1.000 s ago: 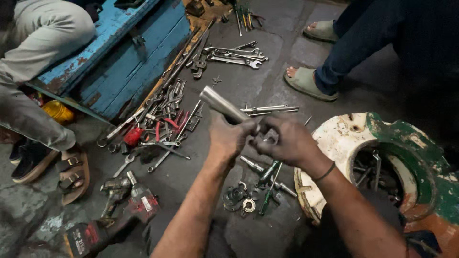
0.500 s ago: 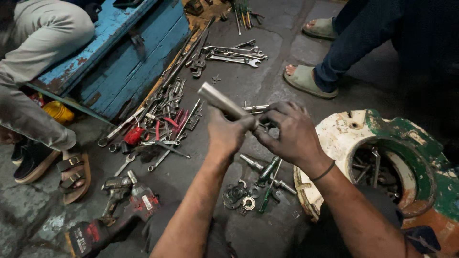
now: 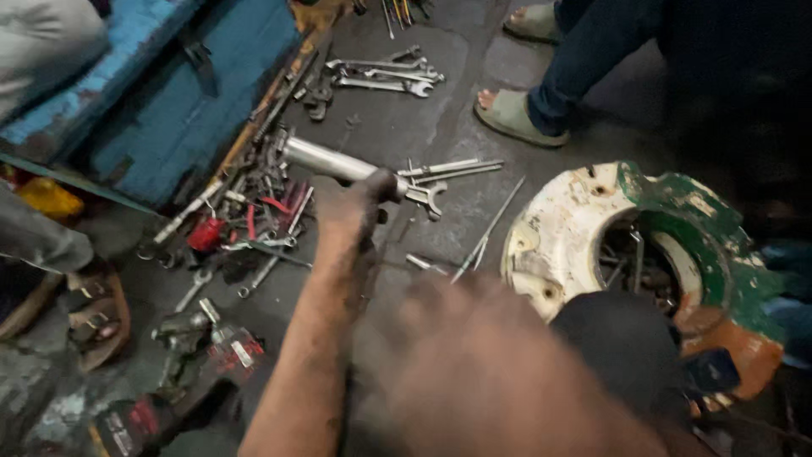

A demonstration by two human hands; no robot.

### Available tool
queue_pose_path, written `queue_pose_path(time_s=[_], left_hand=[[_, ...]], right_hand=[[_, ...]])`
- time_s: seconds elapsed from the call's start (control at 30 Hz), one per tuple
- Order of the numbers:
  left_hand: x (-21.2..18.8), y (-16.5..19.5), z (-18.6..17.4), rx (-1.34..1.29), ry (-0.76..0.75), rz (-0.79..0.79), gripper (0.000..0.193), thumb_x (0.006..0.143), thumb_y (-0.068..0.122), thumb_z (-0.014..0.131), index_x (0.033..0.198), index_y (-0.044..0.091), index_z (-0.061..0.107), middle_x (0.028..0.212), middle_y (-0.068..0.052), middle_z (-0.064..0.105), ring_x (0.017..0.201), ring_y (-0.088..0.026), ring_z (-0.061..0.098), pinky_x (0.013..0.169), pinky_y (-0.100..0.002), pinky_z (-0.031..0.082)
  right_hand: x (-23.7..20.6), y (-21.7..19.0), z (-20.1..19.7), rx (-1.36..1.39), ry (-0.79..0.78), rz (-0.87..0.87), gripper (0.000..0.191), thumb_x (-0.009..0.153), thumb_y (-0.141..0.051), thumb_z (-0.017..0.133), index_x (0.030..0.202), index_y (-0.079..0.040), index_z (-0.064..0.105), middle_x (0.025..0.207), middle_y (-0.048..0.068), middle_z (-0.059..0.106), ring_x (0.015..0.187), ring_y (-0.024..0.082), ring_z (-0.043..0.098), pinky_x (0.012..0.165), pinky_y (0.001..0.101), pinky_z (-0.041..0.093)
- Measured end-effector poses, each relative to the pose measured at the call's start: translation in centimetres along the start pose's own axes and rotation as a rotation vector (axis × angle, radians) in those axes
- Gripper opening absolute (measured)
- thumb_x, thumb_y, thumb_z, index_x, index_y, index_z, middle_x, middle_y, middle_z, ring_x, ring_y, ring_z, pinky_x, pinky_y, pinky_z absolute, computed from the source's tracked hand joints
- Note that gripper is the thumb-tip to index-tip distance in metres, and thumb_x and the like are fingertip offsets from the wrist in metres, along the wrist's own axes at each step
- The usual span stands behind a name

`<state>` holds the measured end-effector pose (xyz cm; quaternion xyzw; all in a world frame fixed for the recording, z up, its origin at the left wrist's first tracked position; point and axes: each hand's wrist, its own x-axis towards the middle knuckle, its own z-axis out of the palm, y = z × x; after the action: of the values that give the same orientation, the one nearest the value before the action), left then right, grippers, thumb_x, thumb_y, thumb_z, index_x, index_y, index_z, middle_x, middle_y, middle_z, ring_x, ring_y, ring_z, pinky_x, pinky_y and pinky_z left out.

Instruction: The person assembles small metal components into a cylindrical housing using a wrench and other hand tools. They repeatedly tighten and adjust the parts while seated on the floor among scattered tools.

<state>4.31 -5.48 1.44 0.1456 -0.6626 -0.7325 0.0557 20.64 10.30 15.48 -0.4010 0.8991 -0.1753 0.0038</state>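
My left hand (image 3: 351, 207) is closed around one end of a silver metal tube (image 3: 326, 161), which points up and left over a heap of hand tools (image 3: 254, 224) on the dark floor. My right hand (image 3: 491, 372) is a large blur close to the camera at the bottom centre, away from the tube; its fingers cannot be made out. An open-ended spanner (image 3: 427, 199) lies just right of my left hand.
A round white and green metal housing (image 3: 584, 220) lies at the right. A blue wooden box (image 3: 152, 101) stands at the upper left. Several spanners (image 3: 381, 76) lie at the top. Another person's sandalled foot (image 3: 516, 114) is at the top, a seated person's sandal (image 3: 93, 313) at the left.
My right hand has come off the tube's end and dropped towards the camera, now blurred. My left hand keeps hold of the tube alone.
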Motion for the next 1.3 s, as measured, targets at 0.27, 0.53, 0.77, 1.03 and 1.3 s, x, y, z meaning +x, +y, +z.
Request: queue_pose_path(time_s=[0.27, 0.53, 0.77, 1.03, 1.3], left_hand=[[-1.0, 0.8, -2.4, -0.132, 0.024, -0.038, 0.048, 0.069, 0.004, 0.075, 0.105, 0.007, 0.042, 0.073, -0.008, 0.069, 0.059, -0.018, 0.071, 0.046, -0.030, 0.050], [-1.6, 1.9, -3.5, -0.057, 0.008, 0.015, 0.048, 0.072, 0.006, 0.077, 0.108, -0.003, 0.046, 0.079, -0.011, 0.070, 0.063, -0.019, 0.071, 0.047, -0.032, 0.049], [-0.9, 1.6, -3.8, -0.076, 0.027, -0.009, 0.044, 0.072, 0.010, 0.075, 0.105, 0.002, 0.046, 0.074, -0.010, 0.071, 0.059, -0.019, 0.071, 0.045, -0.031, 0.048], [-0.9, 1.2, -3.7, -0.023, 0.009, 0.013, 0.031, 0.077, 0.008, 0.078, 0.095, -0.009, 0.060, 0.073, -0.013, 0.072, 0.057, -0.019, 0.068, 0.045, -0.032, 0.046], [-1.2, 1.9, -4.0, -0.098, 0.075, 0.024, 0.047, 0.070, 0.006, 0.076, 0.103, -0.001, 0.042, 0.070, -0.010, 0.069, 0.055, -0.017, 0.069, 0.042, -0.029, 0.047]], right_hand=[[0.1, -4.0, 3.0, 0.122, -0.152, -0.420, 0.043, 0.091, -0.040, 0.066, 0.119, -0.008, 0.067, 0.119, 0.014, 0.066, 0.107, 0.032, 0.063, 0.090, 0.0487, 0.049], [0.3, -3.7, 3.2, 0.147, -0.220, -0.485, 0.041, 0.091, -0.040, 0.067, 0.116, -0.008, 0.070, 0.113, 0.012, 0.070, 0.102, 0.029, 0.067, 0.086, 0.0461, 0.051], [1.2, -3.1, 3.3, 0.168, -0.244, -0.506, 0.039, 0.091, -0.041, 0.067, 0.113, -0.009, 0.072, 0.108, 0.011, 0.073, 0.098, 0.027, 0.069, 0.083, 0.0438, 0.054], [1.3, -3.3, 3.4, 0.202, -0.302, -0.536, 0.037, 0.091, -0.041, 0.068, 0.110, -0.010, 0.075, 0.103, 0.010, 0.076, 0.093, 0.024, 0.073, 0.079, 0.0411, 0.056], [4.2, 5.5, 2.6, 0.312, -0.266, -0.208, 0.036, 0.091, -0.041, 0.069, 0.106, -0.010, 0.078, 0.097, 0.008, 0.079, 0.088, 0.022, 0.076, 0.075, 0.0385, 0.059]])
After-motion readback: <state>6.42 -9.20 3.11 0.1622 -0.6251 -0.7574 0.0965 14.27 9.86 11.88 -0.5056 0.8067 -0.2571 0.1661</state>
